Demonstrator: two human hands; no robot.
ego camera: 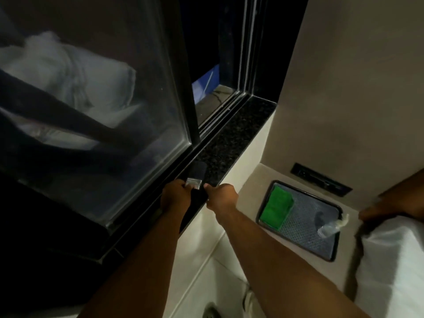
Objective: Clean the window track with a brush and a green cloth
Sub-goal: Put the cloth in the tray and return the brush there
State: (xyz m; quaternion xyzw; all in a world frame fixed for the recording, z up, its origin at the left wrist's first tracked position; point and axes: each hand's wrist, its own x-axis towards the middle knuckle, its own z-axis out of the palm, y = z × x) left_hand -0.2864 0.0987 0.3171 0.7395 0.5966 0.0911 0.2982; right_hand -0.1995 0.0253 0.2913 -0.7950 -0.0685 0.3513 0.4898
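Observation:
A flat paintbrush (194, 182) with black bristles, a metal band and a black handle lies along the dark granite sill (236, 131), bristles pointing toward the window track (212, 127). My left hand (174, 196) pinches the metal band from the left. From the right, my right hand (221, 197) grips the same spot. The sliding glass pane (91, 111) covers the left stretch of track, while the right stretch lies exposed. The folded green cloth (276, 207) rests on a dark tray (330, 257) on the ledge below, right of my hands.
A clear spray bottle (330, 228) lies on the tray's right side. White bedding (390, 267) fills the lower right corner, with a blurred brown shape (394, 200) above it. A dark slot (321, 180) sits in the wall behind the tray. Tiled floor lies below.

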